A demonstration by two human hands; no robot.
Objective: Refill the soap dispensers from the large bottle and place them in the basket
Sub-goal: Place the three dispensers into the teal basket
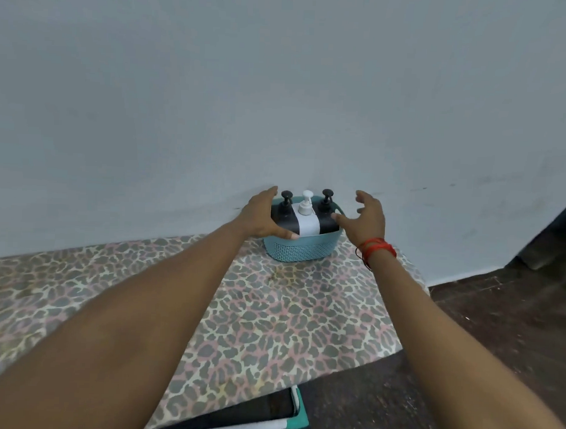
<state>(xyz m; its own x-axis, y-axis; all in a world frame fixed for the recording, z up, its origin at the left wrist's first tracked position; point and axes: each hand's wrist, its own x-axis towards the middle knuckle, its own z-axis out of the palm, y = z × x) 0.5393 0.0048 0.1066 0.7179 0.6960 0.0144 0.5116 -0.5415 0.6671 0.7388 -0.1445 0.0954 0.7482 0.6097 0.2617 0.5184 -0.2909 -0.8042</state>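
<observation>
A teal perforated basket (pixel 301 251) stands at the far edge of the table, against the wall. Three pump dispensers stand inside it: a black one (pixel 284 214) on the left, a white one (pixel 307 222) in the middle and another black one (pixel 326 216) on the right. My left hand (pixel 259 218) grips the basket's left end, thumb along the front rim and fingers over the back. My right hand (pixel 368 222) hovers at the basket's right end with fingers spread, its thumb tip by the right black dispenser. No large bottle is in view.
The table carries a leopard-print cloth (pixel 271 316). A pale wall (pixel 279 102) rises directly behind the basket. Dark floor (pixel 495 334) lies to the right. A dark flat object with a teal and white edge (pixel 287 416) sits below the table's near corner.
</observation>
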